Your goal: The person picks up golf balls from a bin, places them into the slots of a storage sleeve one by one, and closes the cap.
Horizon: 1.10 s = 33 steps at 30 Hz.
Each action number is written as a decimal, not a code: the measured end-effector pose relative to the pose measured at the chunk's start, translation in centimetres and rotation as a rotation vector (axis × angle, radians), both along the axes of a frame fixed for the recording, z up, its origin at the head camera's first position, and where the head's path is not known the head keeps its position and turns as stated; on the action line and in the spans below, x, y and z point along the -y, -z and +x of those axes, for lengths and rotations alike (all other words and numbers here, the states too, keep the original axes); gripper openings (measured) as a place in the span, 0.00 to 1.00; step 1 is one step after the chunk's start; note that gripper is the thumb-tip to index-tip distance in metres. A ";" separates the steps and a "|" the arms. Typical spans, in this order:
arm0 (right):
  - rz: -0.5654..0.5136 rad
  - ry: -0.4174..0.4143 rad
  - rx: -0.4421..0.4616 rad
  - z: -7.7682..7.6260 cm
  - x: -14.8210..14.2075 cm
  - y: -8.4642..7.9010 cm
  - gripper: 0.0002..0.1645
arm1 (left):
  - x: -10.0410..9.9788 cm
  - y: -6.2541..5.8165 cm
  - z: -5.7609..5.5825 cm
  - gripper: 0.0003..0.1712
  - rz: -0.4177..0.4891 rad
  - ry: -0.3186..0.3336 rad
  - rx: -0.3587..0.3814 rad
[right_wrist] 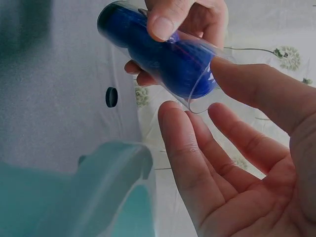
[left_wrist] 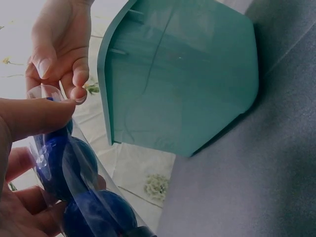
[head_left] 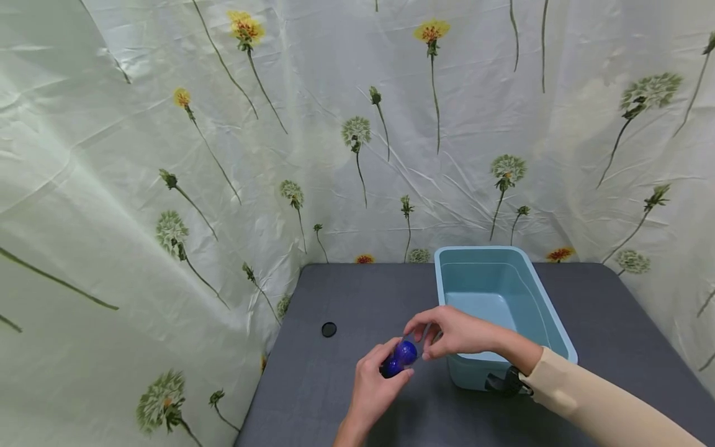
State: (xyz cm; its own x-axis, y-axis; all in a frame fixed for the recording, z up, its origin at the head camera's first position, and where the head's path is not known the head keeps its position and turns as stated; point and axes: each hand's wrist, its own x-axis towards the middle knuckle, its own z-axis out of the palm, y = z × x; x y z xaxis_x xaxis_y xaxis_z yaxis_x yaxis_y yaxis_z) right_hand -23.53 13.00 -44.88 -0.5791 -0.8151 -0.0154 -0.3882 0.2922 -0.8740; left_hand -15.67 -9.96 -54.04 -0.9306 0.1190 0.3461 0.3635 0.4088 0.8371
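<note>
My left hand (head_left: 373, 383) grips a clear plastic tube (right_wrist: 143, 47) with blue balls (head_left: 405, 352) lined up inside. In the right wrist view the tube is tilted, its uncovered round mouth facing my right hand (right_wrist: 256, 148) and a dark end opposite. The fingers of my right hand (head_left: 455, 332) are spread and loosely bent around that mouth. Its thumb tip lies right at the rim, overlapping the nearest ball in this view. In the left wrist view, my left thumb lies across the tube near its mouth. A black round cap (head_left: 329, 329) lies on the table, left of both hands.
A light blue plastic bin (head_left: 452, 372) stands on the dark grey table (head_left: 313, 397), beneath and behind my right forearm. A flowered curtain (head_left: 318, 155) hangs along the back and the sides of the table. A dark strap (head_left: 505, 382) shows at my right wrist.
</note>
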 end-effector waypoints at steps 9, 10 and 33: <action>0.009 -0.043 -0.028 -1.2 1.4 -0.7 0.21 | 0.9 0.0 0.2 0.32 0.025 -0.040 -0.011; 0.012 -0.048 -0.044 -1.5 1.6 -0.8 0.20 | 1.0 0.0 0.3 0.32 0.028 -0.046 -0.010; 0.310 -0.064 -0.143 -8.5 8.0 0.1 0.14 | 3.0 0.5 2.4 0.32 0.073 -0.054 0.036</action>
State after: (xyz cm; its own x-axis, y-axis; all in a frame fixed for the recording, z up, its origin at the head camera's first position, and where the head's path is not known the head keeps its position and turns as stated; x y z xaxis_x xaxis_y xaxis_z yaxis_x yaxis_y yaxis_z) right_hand -32.08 5.02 -44.98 -0.5411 -0.8192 -0.1902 -0.5267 0.5064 -0.6827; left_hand -13.23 -12.94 -54.50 -0.9469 0.0443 0.3184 0.3121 0.3645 0.8773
